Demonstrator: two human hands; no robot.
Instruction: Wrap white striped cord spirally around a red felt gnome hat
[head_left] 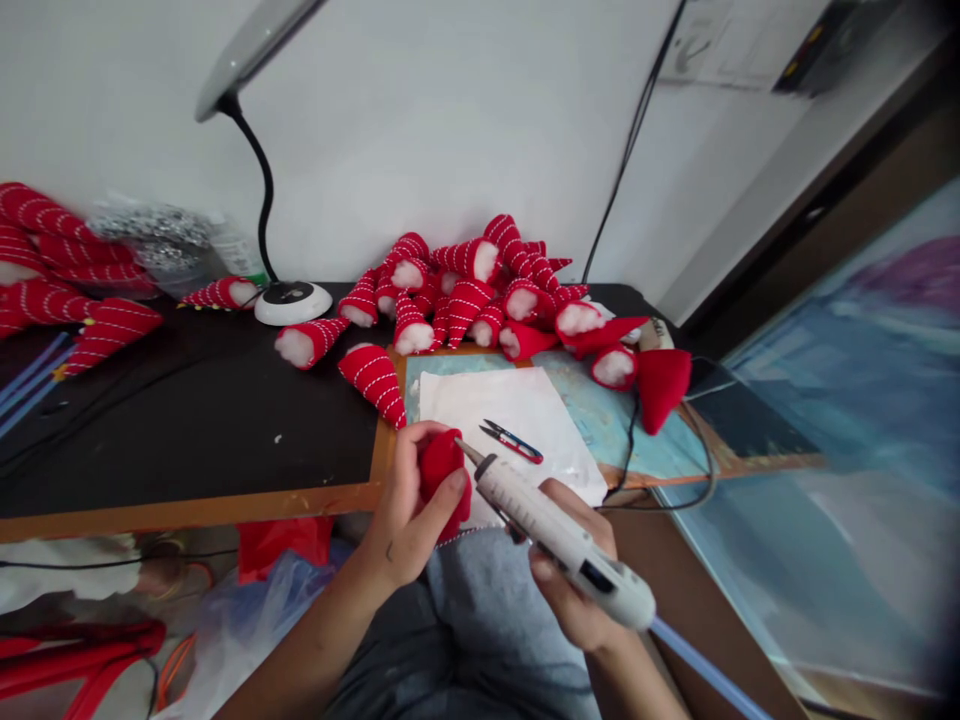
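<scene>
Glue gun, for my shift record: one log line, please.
left hand: holds red cloth | right hand: holds glue gun, nozzle at red cloth | snips: on white sheet

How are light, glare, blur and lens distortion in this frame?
Head view: light soft, shadows faint; slight shine on the lamp head; glue gun and snips fairly legible; wall papers and blue sheeting at right smeared; right edge darkens to black; wide-angle stretch towards the sides.

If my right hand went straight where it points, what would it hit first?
Probably the red cloth in your left hand; the glue gun nozzle looks right at it, though depth is unclear.
</scene>
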